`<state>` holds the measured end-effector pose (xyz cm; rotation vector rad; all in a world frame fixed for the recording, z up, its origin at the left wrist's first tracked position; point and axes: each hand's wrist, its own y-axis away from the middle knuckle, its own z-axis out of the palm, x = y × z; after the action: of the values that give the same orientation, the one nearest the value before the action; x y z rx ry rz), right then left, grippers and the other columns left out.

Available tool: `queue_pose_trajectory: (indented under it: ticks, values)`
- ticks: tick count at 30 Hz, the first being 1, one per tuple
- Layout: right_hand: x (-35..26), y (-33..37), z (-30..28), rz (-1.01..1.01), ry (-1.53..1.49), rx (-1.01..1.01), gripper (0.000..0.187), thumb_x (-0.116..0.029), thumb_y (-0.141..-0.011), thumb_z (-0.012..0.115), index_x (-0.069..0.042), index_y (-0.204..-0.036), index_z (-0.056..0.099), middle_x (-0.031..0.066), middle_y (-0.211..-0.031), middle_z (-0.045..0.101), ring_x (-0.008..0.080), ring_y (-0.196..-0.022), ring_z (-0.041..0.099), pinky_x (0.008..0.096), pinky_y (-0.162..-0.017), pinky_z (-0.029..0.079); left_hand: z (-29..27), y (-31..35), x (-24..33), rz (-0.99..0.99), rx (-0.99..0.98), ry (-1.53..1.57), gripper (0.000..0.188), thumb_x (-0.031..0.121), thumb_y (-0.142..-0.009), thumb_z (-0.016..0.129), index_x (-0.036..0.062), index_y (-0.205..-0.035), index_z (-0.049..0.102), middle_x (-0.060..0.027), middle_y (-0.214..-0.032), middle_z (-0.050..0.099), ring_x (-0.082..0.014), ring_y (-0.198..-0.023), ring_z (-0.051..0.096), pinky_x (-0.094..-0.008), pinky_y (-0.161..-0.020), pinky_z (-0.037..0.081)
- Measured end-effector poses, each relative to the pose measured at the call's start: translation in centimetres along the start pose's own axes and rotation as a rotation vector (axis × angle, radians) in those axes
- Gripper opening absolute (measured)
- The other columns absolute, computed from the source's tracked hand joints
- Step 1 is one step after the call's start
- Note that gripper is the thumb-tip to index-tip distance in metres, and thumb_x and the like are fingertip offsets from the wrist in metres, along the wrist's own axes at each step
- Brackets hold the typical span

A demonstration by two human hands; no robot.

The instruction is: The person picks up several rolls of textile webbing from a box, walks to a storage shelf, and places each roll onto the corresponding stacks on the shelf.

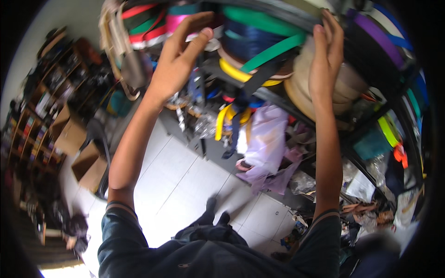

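Both my arms reach up to a shelf rack (278, 99) crowded with rolls of webbing and ribbon. My left hand (178, 58) is open, fingers spread, just in front of red, green and pink ribbon rolls (153, 21); nothing is in its grasp. My right hand (327, 60) lies flat with fingers together against a large beige webbing roll (347, 83), fingertips at the edge of the shelf above. Between the hands sit a dark blue roll (248, 41) with a green strap (271, 51) across it and a yellow strap (234, 72) below.
Purple and black rolls (375, 34) fill the rack at the right. A pale purple plastic bag (266, 139) and loose straps hang below. White tiled floor (185, 180) lies underneath, with cardboard boxes (76, 139) and shelving (37, 125) at the left. Clutter piles at lower right.
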<state>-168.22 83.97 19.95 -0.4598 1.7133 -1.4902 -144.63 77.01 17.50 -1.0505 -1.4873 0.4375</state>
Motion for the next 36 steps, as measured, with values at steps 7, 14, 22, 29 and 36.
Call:
queue_pose_trajectory:
  ticks: [7,14,22,29,36]
  values:
    - [-9.2,15.1,11.3,0.455,-0.439,-0.212,0.04,-0.014,-0.093,0.049,0.002,-0.129,0.039,0.0157,-0.134,0.042,0.0243,-0.125,0.042,0.0339,-0.103,0.032,-11.5,20.2,1.8,-0.38,0.29,-0.018,0.026,0.012,-0.093,0.052,-0.0016,-0.115,0.052,-0.009,-0.112,0.056,-0.0137,-0.105,0.051,-0.0286,-0.091,0.041]
    - [-18.8,33.2,23.9,0.892,-0.728,-0.811,0.033,-0.012,-0.093,0.048,0.002,-0.123,0.044,0.0142,-0.126,0.049,0.0261,-0.109,0.056,0.0347,-0.094,0.04,-20.8,46.6,7.8,-0.807,0.93,-0.144,0.017,0.015,-0.096,0.047,-0.0014,-0.093,0.051,-0.0066,-0.065,0.057,-0.0081,-0.053,0.049,-0.0213,-0.053,0.041]
    - [-34.3,47.8,37.0,1.14,-0.933,-1.315,0.024,-0.015,-0.096,0.045,0.004,-0.109,0.052,0.0151,-0.097,0.062,0.023,-0.088,0.064,0.0326,-0.081,0.05,-26.8,62.6,15.9,-1.025,1.379,-0.264,0.042,0.03,-0.099,0.041,0.0059,-0.065,0.043,0.004,-0.052,0.035,-0.0028,-0.043,0.032,-0.0212,-0.039,0.026]
    - [-43.7,53.4,48.9,0.98,-1.101,-1.649,0.026,0.001,-0.094,0.031,0.004,-0.108,0.053,0.0156,-0.103,0.06,0.0249,-0.092,0.065,0.0311,-0.079,0.053,-36.3,67.3,17.7,-0.892,1.462,-0.346,0.023,0.012,-0.096,0.045,0.0024,-0.116,0.044,-0.0037,-0.076,0.051,-0.0057,-0.059,0.043,-0.021,-0.05,0.035]
    - [-54.5,56.5,61.7,0.938,-1.456,-1.749,0.058,-0.034,-0.099,0.033,0.001,-0.142,0.018,0.0176,-0.147,0.022,0.0285,-0.138,0.019,0.0363,-0.111,0.016,-50.7,66.3,15.6,-0.856,1.273,-0.365,0.064,0.047,-0.097,0.028,0.006,-0.145,0.016,-0.0169,-0.15,0.017,-0.0295,-0.138,0.019,-0.0422,-0.107,0.027]
